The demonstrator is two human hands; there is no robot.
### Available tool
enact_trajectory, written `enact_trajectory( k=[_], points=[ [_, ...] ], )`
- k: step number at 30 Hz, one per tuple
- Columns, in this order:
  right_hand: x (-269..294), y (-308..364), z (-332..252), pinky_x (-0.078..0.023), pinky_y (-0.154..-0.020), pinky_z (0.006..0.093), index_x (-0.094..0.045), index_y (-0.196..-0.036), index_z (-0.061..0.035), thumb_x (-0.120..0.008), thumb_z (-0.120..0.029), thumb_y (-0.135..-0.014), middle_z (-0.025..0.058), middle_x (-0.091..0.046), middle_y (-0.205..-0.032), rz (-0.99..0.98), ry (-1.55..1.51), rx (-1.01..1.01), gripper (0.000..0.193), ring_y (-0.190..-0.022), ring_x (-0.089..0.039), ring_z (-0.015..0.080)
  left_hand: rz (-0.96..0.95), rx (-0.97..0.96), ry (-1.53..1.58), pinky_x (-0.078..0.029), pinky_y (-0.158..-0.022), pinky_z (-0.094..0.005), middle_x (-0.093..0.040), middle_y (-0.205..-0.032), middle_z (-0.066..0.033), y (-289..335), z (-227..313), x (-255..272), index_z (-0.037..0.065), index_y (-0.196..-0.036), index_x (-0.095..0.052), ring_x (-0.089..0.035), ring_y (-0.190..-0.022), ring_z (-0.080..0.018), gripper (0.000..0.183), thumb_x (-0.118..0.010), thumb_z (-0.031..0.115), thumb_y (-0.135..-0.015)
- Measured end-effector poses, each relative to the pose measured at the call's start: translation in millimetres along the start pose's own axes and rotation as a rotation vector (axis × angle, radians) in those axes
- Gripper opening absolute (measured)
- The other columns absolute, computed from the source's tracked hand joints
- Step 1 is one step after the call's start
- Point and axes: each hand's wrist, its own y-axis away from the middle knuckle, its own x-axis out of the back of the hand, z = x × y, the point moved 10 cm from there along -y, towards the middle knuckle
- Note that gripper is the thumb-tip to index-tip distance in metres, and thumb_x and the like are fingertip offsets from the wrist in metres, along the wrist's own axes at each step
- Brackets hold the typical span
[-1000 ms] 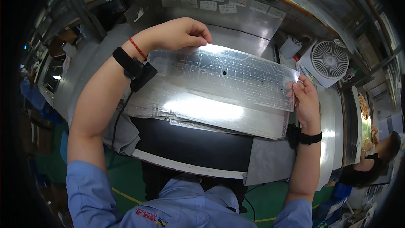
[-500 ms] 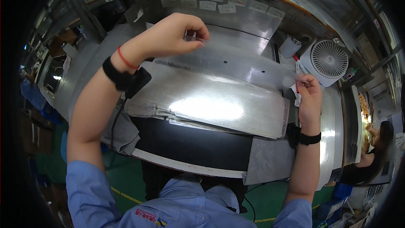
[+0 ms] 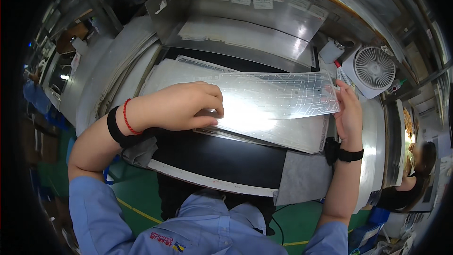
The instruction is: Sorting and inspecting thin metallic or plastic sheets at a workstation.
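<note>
A clear flexible plastic sheet point(image 3: 288, 92) printed with fine circuit lines and dots is stretched between my hands. My left hand point(image 3: 188, 106) is closed, thumb and fingers pinching at the sheet's left end, where glare washes out the edge. At the other end my right hand point(image 3: 348, 111) grips the sheet's right edge between thumb and fingers. The sheet bows slightly and hangs over a stack of similar translucent sheets point(image 3: 288, 134), whose layers are a little uneven along the near side.
Under the stack lies a black work surface point(image 3: 217, 158) with a pale front edge. Grey cloths point(image 3: 304, 177) drape at its right and left. Behind stands a metal panel point(image 3: 165, 16). At the back right are a white fan point(image 3: 373, 68) and a bottle point(image 3: 331, 51). A person point(image 3: 410, 179) works far right.
My left hand has come down and nearer from the back of the table. The sheet, blurred and farther back before, now shows its lines over the stack. My right hand stays nearly in place.
</note>
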Motion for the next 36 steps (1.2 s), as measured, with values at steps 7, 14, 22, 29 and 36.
enact_trajectory(
  k=[7,14,22,29,36],
  points=[
    [4,0,1,-0.045,-0.063,0.0192,-0.055,-0.114,-0.0014,-0.055,-0.005,-0.091,0.0034,-0.065,-0.095,-0.006,0.354,0.072,0.024,-0.076,-0.059,0.0071,0.035,-0.024,0.083,-0.048,-0.079,-0.0356,-0.059,-0.096,-0.0125,1,-14,9,0.002,-0.101,-0.062,-0.059,-0.088,-0.0274,0.023,-0.062,0.018,-0.085],
    [1,3,-7,-0.043,-0.061,0.0178,-0.056,-0.105,-0.0036,-0.054,-0.005,-0.092,0.0020,-0.064,-0.092,0.029,0.293,0.130,0.014,-0.075,-0.059,0.0071,-0.010,0.186,0.177,-0.049,-0.074,-0.0357,-0.057,-0.101,-0.0151,-1,-38,10,0.000,-0.112,-0.058,-0.059,-0.085,-0.0282,0.034,-0.062,0.020,-0.086],
    [2,1,-9,-0.043,-0.061,0.0175,-0.054,-0.109,-0.0033,-0.054,-0.006,-0.092,0.0032,-0.062,-0.094,-0.016,0.242,0.170,0.018,-0.075,-0.057,0.0065,0.040,0.089,-0.141,-0.048,-0.076,-0.0370,-0.054,-0.097,-0.0133,-14,-6,-1,0.011,-0.121,-0.056,-0.057,-0.087,-0.0304,0.042,-0.066,0.025,-0.084],
    [0,4,-12,-0.042,-0.059,0.0175,-0.055,-0.103,-0.0029,-0.051,-0.002,-0.092,0.0026,-0.062,-0.091,0.018,0.230,0.170,0.012,-0.072,-0.055,0.0060,0.003,0.084,-0.232,-0.047,-0.075,-0.0393,-0.054,-0.097,-0.0122,-20,-3,-6,0.011,-0.116,-0.058,-0.056,-0.088,-0.0307,0.037,-0.065,0.027,-0.084],
    [2,4,-14,-0.042,-0.062,0.0177,-0.054,-0.103,-0.0022,-0.051,-0.003,-0.092,0.0037,-0.063,-0.092,-0.002,0.167,0.178,0.011,-0.074,-0.055,0.0058,0.080,0.015,-0.122,-0.048,-0.070,-0.0383,-0.058,-0.092,-0.0139,-18,17,1,0.006,-0.103,-0.059,-0.059,-0.081,-0.0270,0.022,-0.060,0.021,-0.087]
  ],
)
